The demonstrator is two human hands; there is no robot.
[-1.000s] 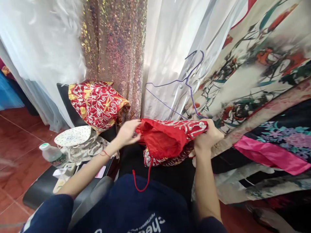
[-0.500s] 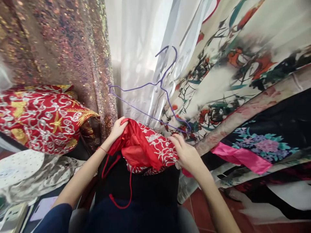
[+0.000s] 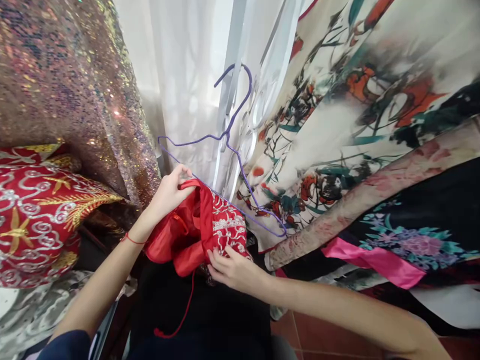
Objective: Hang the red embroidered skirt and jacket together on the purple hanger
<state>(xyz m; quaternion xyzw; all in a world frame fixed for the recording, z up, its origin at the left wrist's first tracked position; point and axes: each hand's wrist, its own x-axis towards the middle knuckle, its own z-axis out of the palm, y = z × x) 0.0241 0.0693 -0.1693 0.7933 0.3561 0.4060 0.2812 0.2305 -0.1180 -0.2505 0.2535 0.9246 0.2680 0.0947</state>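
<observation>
Taking the red embroidered garment as the centre of the dial, it is lying across the person's lap with its opening turned toward the wearer of the camera, so the plain red lining is showing at 8 o'clock and the silver embroidery is facing 3 o'clock.

The left hand, at 10 o'clock, is closing in a pinch, thumb and fingers gripping the top edge of the smooth red band; this hold is probably keeping the opening lifted and spread. The right hand, at 5 o'clock, is resting partly open, its fingers loosely curling over the lower end of the band, seemingly to steady the edge rather than clamp it; whether the thumb is pressing from beneath is not possible to tell. A red cord is dangling free at 7 o'clock, its end lying on the dark cloth.

At 12 o'clock a purple hanger is standing bare, its lower bar running behind the left hand and along the garment's far edge; contact is unclear. Sequined fabric is draping at 10 o'clock, a second red embroidered piece is bulging at 9, and flower-painted cloth is spreading at 2.
</observation>
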